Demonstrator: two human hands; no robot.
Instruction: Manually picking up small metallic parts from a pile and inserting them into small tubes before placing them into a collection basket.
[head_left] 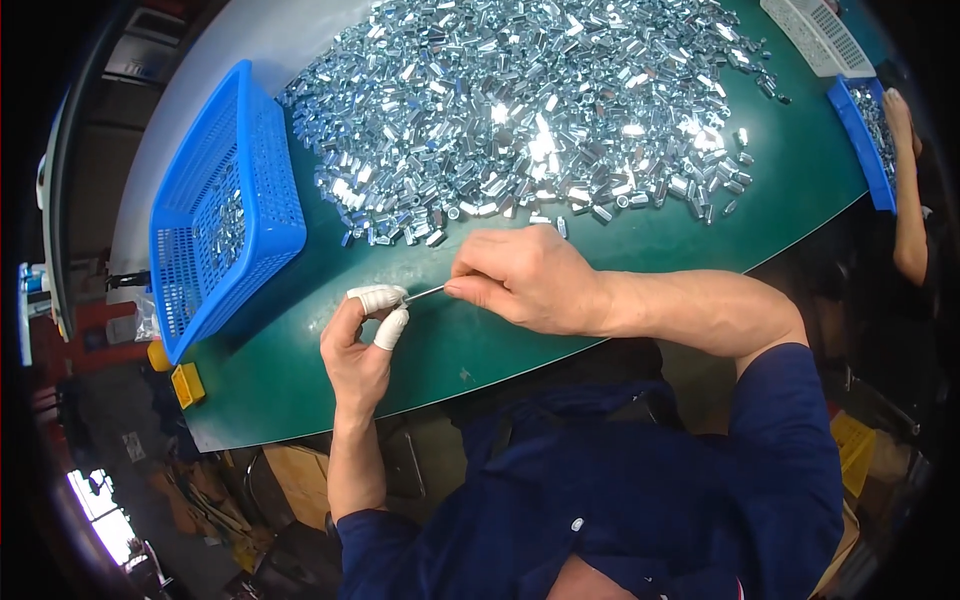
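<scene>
Pin [424, 293] spans both grips (pinched).

Head-worn fisheye, looking steeply down, close over green table [700, 240]

Both forearms come up from the lower edge, bare below rolled dark-blue sleeves. The left hand [358, 345] stands upright on its wrist, thumb and forefinger pinched together, both tips capped in white finger cots. The right hand [520, 280] reaches across from the right, forearm nearly level, knuckles up, its fingers [462, 288] closed in a fine pinch pointing toward the left fingertips.
</scene>
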